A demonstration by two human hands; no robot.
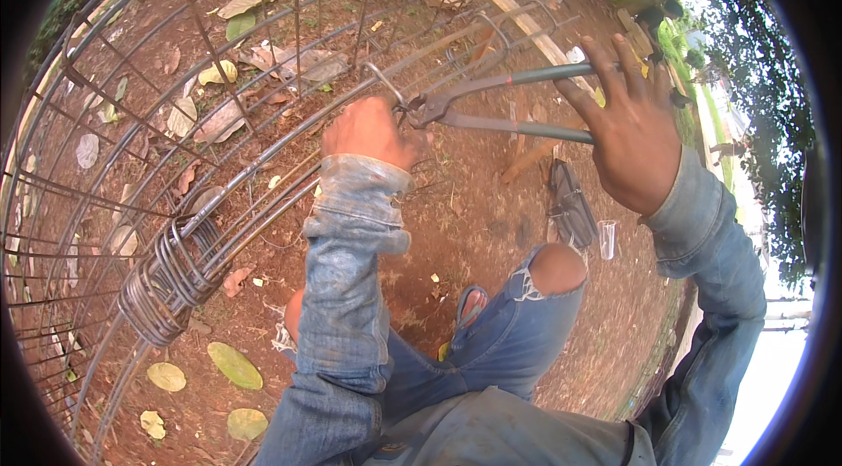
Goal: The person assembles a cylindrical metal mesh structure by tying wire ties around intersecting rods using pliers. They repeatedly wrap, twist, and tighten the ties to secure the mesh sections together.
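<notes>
Pincers [438, 106] reached from my right hand [640, 128] to the wire [383, 82] by the rods [267, 159]. Its fingers lay outstretched at the upper handle [539, 76], unclenched, so a hard push could have slipped the grip. My left hand [368, 135] was curled beside the jaws; what it held I couldn't tell, and a hasty squeeze might have nipped it.
</notes>
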